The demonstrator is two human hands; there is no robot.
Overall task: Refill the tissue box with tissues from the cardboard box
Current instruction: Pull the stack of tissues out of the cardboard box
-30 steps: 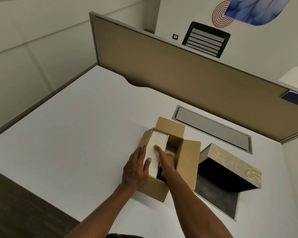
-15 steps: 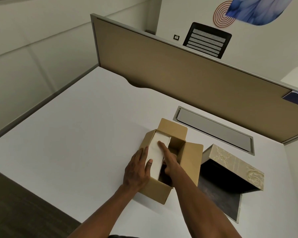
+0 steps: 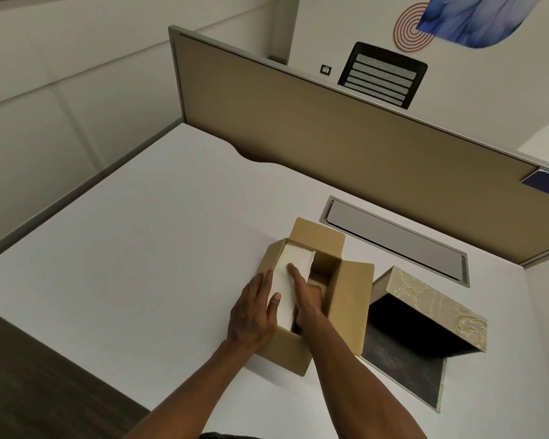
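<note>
An open brown cardboard box [image 3: 351, 299] stands on the white desk, flaps spread. A white stack of tissues [image 3: 290, 274] stands on edge along its left inner wall. My left hand [image 3: 254, 315] wraps the box's left wall, thumb pressed on the stack's top. My right hand [image 3: 306, 297] reaches inside the box, index finger stretched along the stack's top and the other fingers down its right side. Both hands pinch the stack between them. To the right lies the beige patterned tissue box [image 3: 435, 307], tipped open with a dark empty inside and its lid flat on the desk.
A grey cable hatch [image 3: 393, 240] is set into the desk [image 3: 133, 248] behind the boxes. A tan partition [image 3: 330, 134] closes off the far edge. A dark chair back shows beyond it. The desk's near-left edge drops to dark floor.
My right index finger has slid farther along the top of the tissue stack, and the stack sits slightly higher in the box. My left hand has kept its hold.
</note>
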